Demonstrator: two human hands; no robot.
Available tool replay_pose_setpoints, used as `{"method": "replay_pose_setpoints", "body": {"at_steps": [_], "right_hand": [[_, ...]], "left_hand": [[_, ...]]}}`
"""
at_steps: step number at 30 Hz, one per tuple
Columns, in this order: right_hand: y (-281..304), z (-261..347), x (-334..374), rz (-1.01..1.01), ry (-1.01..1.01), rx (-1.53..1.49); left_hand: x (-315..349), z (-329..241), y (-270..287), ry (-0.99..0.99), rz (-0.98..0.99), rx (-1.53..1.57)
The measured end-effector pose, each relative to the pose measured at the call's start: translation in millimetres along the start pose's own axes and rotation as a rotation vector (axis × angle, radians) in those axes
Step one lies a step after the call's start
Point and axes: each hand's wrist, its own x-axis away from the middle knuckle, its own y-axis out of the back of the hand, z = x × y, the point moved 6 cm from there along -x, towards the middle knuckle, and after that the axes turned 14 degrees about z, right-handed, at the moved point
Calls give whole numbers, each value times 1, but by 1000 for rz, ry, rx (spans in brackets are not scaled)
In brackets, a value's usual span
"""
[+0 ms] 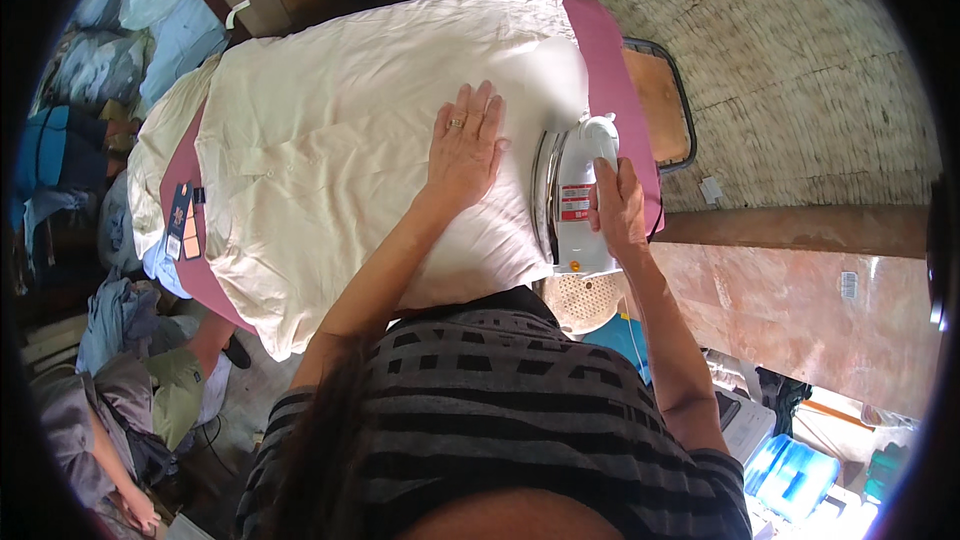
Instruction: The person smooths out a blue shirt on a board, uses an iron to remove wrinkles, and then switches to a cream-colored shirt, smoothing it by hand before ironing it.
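I see a short-sleeved shirt (pixel 480 430) in grey with wide black stripes across it. Farther from the neck, I make out the stripes breaking into angular black blocks. The neckline (pixel 420 505) curves round with a dark edge, and both forearms are bare. Long dark hair (pixel 325 430) hangs over the shirt's left side. I spot a gold-coloured ring (pixel 456 124) on one finger of the left grip (pixel 464 158).

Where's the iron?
In the head view, the white clothes iron is right of centre, in the right hand, at the right end of the cream cloth.
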Motion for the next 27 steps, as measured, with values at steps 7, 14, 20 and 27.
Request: {"method": "replay_pose_setpoints", "body": {"at_steps": [7,14,20,27], "right_hand": [[1,31,-29,-114,6,-249],[13,12,3,-34,-134,-140],[20,13,-6,-18,-94,-127],[45,-12,29,97,56,120]], "left_hand": [[-4,-1,-16,20,45,-34],[-3,1,-8,19,44,-10],[-5,-2,-7,9,32,5],[-3,-4,-8,21,18,-2]]}}
